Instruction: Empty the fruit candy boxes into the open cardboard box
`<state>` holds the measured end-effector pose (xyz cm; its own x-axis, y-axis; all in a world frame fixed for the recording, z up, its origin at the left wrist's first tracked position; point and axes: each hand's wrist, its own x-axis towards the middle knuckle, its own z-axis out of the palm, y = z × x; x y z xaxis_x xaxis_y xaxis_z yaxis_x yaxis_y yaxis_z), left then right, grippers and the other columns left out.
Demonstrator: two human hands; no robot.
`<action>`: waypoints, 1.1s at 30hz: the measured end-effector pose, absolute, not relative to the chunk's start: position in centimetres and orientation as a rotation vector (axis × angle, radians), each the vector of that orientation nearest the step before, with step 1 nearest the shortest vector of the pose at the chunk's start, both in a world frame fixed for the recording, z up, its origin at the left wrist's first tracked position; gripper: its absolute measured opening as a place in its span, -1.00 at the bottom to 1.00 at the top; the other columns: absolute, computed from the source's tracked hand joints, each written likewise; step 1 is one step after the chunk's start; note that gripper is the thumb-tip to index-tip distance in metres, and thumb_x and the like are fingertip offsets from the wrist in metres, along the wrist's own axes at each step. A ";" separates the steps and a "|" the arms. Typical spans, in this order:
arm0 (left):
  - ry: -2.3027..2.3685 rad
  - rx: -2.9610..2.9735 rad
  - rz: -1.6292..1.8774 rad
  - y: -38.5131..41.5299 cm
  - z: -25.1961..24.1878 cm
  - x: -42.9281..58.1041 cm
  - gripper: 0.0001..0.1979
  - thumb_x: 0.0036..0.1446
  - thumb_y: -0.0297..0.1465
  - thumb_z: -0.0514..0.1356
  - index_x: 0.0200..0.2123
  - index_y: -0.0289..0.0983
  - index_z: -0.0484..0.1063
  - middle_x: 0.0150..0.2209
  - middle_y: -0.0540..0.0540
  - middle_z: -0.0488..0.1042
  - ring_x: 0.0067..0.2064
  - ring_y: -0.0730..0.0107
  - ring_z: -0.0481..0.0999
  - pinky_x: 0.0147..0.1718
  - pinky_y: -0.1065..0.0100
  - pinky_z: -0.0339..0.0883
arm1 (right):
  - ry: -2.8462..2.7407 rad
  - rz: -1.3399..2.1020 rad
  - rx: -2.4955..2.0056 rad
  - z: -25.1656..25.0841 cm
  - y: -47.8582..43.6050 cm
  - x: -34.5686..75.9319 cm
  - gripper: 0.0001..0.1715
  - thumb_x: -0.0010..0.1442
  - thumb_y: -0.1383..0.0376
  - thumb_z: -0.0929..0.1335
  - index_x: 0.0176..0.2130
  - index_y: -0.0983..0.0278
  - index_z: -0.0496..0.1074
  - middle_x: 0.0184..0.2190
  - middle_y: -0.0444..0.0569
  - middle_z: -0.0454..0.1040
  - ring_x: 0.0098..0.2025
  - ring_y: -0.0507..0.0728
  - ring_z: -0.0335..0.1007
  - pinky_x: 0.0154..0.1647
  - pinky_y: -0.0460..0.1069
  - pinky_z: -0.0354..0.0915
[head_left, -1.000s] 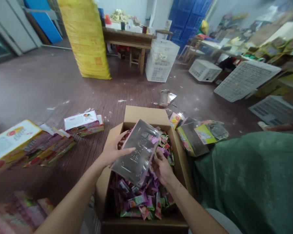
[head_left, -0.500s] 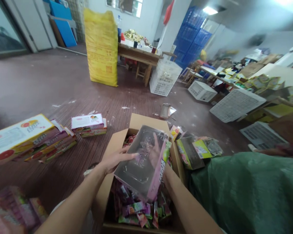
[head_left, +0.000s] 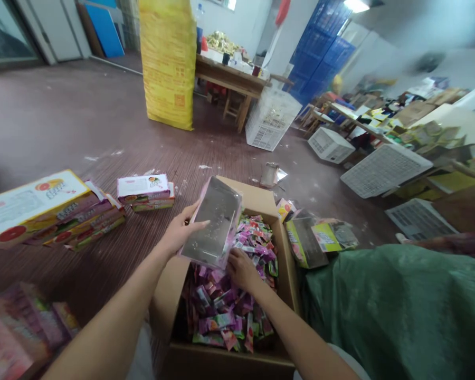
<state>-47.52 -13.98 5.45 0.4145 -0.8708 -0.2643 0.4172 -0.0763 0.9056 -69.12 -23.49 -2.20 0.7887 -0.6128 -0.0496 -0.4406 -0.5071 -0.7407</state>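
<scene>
My left hand (head_left: pixel 184 229) grips the left side of a flat, pink-edged carton (head_left: pixel 214 224), its thumb lying over the bare grey-brown face. The carton is tilted above a large open cardboard box (head_left: pixel 287 269). Many small pink, purple and green sachets (head_left: pixel 217 316) fill that box. My right hand (head_left: pixel 241 270) is down among the sachets, by the carton's lower right corner. Its fingers are curled and partly hidden, so what they hold cannot be made out.
Stacked printed cartons (head_left: pixel 35 208) and a smaller stack (head_left: pixel 144 190) lie on the floor to the left. A green sack (head_left: pixel 383 311) is at right, with opened cartons (head_left: pixel 306 243) beside it. Ahead stand a yellow sack (head_left: pixel 168 68) and white crates (head_left: pixel 271 119).
The carton has moved up and left in my left hand, uncovering more sachets. My right hand has come away from behind the carton's right part and down to the sachets, its fingers now curled.
</scene>
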 end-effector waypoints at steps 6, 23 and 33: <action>-0.324 1.245 -0.979 -14.7 5.0 -46.7 -0.19 -0.21 -0.28 0.45 0.19 -0.18 0.39 -0.17 -0.09 0.61 -0.29 0.25 0.58 -0.28 0.30 0.47 | 1.037 0.242 -2.614 -4.7 -23.4 -70.0 -0.46 0.17 -0.05 0.34 0.11 0.01 0.38 0.25 0.05 0.23 0.32 0.51 -0.11 0.17 0.62 -0.23; -0.289 1.199 -1.170 -14.9 4.7 -49.2 -0.38 -0.07 -0.26 0.42 0.10 -0.18 0.43 -0.12 -0.13 0.59 -0.26 0.29 0.61 -0.34 0.40 0.50 | 1.239 -0.125 -1.965 -3.3 -18.5 -76.8 -0.41 0.05 -0.01 0.44 0.07 0.06 0.46 0.30 0.04 0.22 0.41 0.48 -0.22 0.30 0.53 -0.34; -0.784 1.328 -1.208 -16.3 3.2 -50.1 -0.16 -0.01 -0.03 0.33 0.32 -0.09 0.18 -0.01 -0.14 0.56 0.07 0.04 0.50 -0.02 0.21 0.42 | 0.959 -0.906 -0.793 4.6 -23.1 -69.1 0.00 -0.19 0.33 0.54 0.19 0.11 0.17 -0.25 -0.13 0.58 -0.22 0.21 0.55 -0.12 0.16 0.46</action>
